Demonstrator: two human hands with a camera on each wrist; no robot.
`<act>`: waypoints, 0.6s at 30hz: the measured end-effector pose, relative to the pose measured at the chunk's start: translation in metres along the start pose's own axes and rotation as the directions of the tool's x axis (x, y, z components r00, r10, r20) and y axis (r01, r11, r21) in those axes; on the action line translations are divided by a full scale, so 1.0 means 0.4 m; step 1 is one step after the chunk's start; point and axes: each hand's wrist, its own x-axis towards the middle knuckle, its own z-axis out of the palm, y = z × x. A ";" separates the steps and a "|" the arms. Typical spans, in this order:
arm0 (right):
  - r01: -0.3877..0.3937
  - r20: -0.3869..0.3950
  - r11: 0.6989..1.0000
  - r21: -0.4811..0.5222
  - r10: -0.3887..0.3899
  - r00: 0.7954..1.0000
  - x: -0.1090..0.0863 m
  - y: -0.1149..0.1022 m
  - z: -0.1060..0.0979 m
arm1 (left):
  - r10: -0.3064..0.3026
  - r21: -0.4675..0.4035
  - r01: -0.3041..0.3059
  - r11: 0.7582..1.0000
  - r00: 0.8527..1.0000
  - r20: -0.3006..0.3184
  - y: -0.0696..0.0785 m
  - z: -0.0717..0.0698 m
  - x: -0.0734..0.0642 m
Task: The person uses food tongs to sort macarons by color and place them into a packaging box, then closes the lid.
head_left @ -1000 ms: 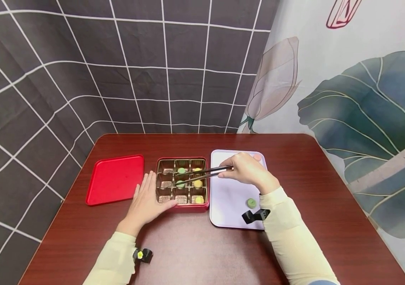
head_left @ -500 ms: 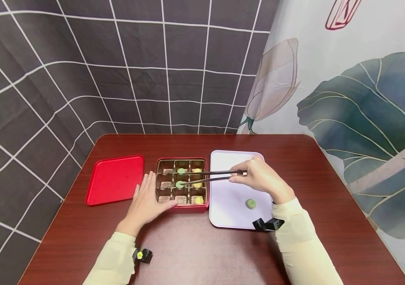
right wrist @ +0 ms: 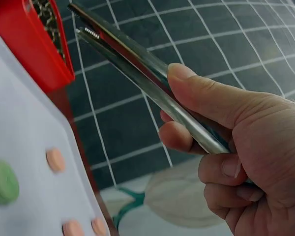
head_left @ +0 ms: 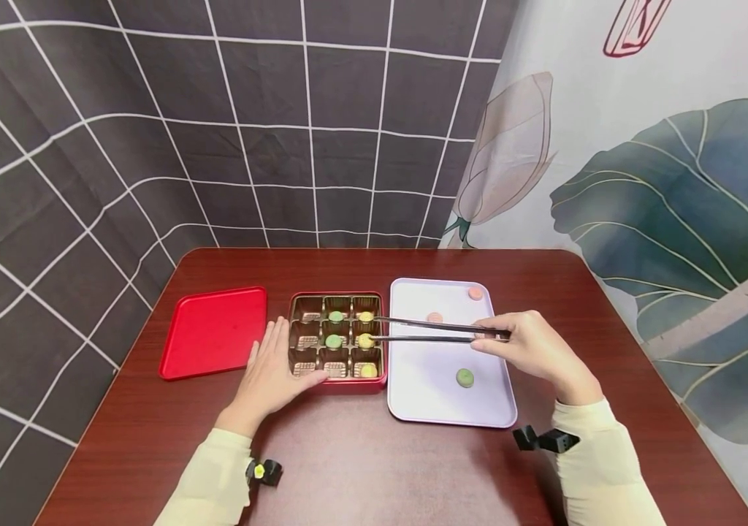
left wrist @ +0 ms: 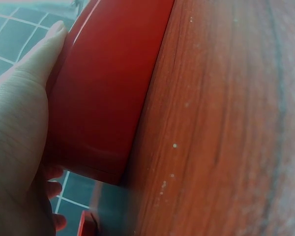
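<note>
My left hand [head_left: 271, 370] lies against the near left corner of a red box [head_left: 354, 388], fingers straight along its left side, thumb along the front rim. The box's gold divided insert holds two green macarons [head_left: 334, 341] in the middle column and three yellow macarons [head_left: 368, 370] in the right column. My right hand [head_left: 535, 351] holds long slim metal tongs [head_left: 436, 338] between thumb and fingers, over a white tray [head_left: 423, 398]. Their ridged tips, slightly apart with nothing between them, reach the box's right edge. In the right wrist view the tongs [right wrist: 157, 96] hang above the tray's far edge.
On the tray lie a green macaron [head_left: 464, 378] and pink macarons [head_left: 475, 293]; three pink ones show in the right wrist view. A red lid [head_left: 214, 332] lies left of the box on the brown table [head_left: 361, 456]. A dark checked cloth [head_left: 249, 153] hangs behind.
My right hand has drawn back to the right, taking the tongs' tips from the middle green macaron to the box's right edge. That macaron stays in its compartment. My left hand has not moved.
</note>
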 end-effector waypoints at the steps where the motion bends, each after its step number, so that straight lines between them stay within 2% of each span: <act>1: -0.014 -0.005 1.000 0.002 0.014 1.000 -0.009 0.008 -0.004 | -0.001 -0.001 0.001 1.000 1.000 0.001 0.000 0.000 0.000; 11: -0.107 -0.079 0.994 0.016 0.107 0.991 -0.100 0.093 -0.041 | -0.006 0.007 0.006 1.000 1.000 0.003 0.003 -0.001 0.000; 18: -0.156 -0.119 0.988 -0.003 0.155 0.981 -0.156 0.126 -0.069 | 0.003 0.012 -0.003 1.000 1.000 -0.002 0.007 -0.003 -0.001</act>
